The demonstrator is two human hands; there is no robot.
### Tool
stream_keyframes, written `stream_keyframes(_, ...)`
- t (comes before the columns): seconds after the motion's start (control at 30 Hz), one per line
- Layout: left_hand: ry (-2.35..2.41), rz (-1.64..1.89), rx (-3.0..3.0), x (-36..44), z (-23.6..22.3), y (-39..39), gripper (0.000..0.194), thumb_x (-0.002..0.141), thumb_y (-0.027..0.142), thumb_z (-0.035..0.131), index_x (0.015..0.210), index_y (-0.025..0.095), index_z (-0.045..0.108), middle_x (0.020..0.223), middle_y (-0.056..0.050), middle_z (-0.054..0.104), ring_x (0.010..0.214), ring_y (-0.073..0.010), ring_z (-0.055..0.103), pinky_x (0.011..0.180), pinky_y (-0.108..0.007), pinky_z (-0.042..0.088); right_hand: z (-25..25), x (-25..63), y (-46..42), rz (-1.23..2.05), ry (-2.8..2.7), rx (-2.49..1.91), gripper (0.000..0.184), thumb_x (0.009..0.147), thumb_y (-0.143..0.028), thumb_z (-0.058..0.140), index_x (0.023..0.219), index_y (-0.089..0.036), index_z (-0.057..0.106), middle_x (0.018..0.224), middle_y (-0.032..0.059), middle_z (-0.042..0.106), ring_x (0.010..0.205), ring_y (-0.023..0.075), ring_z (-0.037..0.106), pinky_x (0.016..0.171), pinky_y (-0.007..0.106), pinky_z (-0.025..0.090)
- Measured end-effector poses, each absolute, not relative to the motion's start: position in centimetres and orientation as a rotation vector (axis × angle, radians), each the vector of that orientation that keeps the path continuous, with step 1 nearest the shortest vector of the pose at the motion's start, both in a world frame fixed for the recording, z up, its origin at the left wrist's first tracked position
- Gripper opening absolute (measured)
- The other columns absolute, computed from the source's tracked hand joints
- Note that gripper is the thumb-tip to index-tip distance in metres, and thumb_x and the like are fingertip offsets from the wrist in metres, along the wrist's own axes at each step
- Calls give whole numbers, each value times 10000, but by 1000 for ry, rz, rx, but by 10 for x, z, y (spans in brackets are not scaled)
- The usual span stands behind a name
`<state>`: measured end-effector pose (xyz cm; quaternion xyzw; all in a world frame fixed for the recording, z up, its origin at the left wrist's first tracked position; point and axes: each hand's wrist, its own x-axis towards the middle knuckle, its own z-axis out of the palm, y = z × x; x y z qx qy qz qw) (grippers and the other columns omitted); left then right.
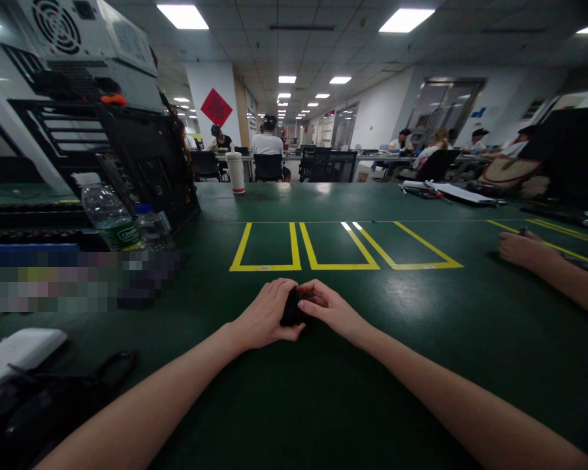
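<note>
Near the middle of the green table [333,398], my two hands meet at a small black object [291,309] whose kind I cannot make out. My left hand [269,313] is wrapped round its left side, with the thumb below it. From the right, my right hand [326,307] has its thumb and fingers closed against the object's other side. Much of the black thing is hidden by my fingers. Just beyond the hands, yellow tape [343,266] marks several outlined shapes on the tabletop.
A computer case [147,170] stands at the left, with plastic bottles [110,212] beside it. A white cup [236,172] is at the far edge. Black cables [44,405] and a white box [22,352] lie near left. Another person's hand [524,251] is at the right.
</note>
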<state>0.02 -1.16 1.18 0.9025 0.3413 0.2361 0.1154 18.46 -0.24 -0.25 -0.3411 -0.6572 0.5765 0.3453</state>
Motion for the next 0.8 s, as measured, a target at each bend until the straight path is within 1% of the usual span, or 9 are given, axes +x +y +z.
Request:
stream_keyframes(0.1,1011,691,2635,0,10,-11,568,700,294,616,1157,161,304,1085,-99,441,963,-238,466,840,-396,409,-5,186,-2,1531,-1712,-779,286,706,-223,638,928,-211,457,1000,14,510,984,182,519,846,372,432)
stream_keyframes(0.17,1013,679,2631,-1,11,-11,552,705,297,610,1150,161,313,1081,-100,445,953,-237,473,829,-396,416,-5,186,-2,1522,-1710,-755,307,690,-216,654,921,-214,453,994,10,509,991,181,517,855,375,427)
stream_keyframes(0.33,996,693,2631,0,14,-12,547,707,303,610,1147,161,318,1087,-103,447,974,-247,472,837,-405,414,-4,184,-3,1512,-1674,-788,208,764,-289,571,928,-210,469,983,16,522,972,170,526,879,380,410)
stream_keyframes(0.43,988,699,2637,0,14,-13,548,711,300,608,1150,161,311,1086,-103,446,977,-245,469,844,-405,409,-5,185,0,1502,-1675,-844,251,745,-290,595,946,-202,474,991,24,522,967,170,522,884,379,405)
stream_keyframes(0.53,998,686,2648,0,12,-12,558,709,296,610,1153,151,306,1091,-109,438,975,-242,461,842,-396,409,-5,187,2,1549,-1701,-826,249,740,-283,600,933,-189,474,984,26,519,965,171,521,881,383,404)
stream_keyframes(0.6,1010,687,2660,0,10,-11,573,697,292,620,1151,139,306,1090,-114,434,976,-245,453,846,-396,405,-4,189,3,1576,-1719,-757,260,721,-250,623,917,-189,464,976,18,513,967,169,520,868,373,412)
stream_keyframes(0.7,1018,701,2662,1,7,-10,576,687,288,625,1146,140,309,1085,-110,433,969,-244,451,841,-394,406,-2,189,1,1596,-1725,-690,329,675,-197,668,917,-198,445,991,9,496,973,165,513,848,352,425)
stream_keyframes(0.77,1018,706,2655,0,6,-10,571,691,293,621,1148,150,310,1084,-104,432,958,-238,457,831,-390,412,0,188,-1,1596,-1715,-690,303,691,-208,654,909,-200,443,974,6,498,963,159,514,841,342,426)
stream_keyframes(0.8,1016,708,2652,0,6,-10,570,693,297,620,1149,155,310,1085,-101,432,955,-237,459,828,-389,414,0,187,-2,1585,-1706,-712,256,720,-229,626,900,-200,447,959,5,502,946,153,518,830,338,427)
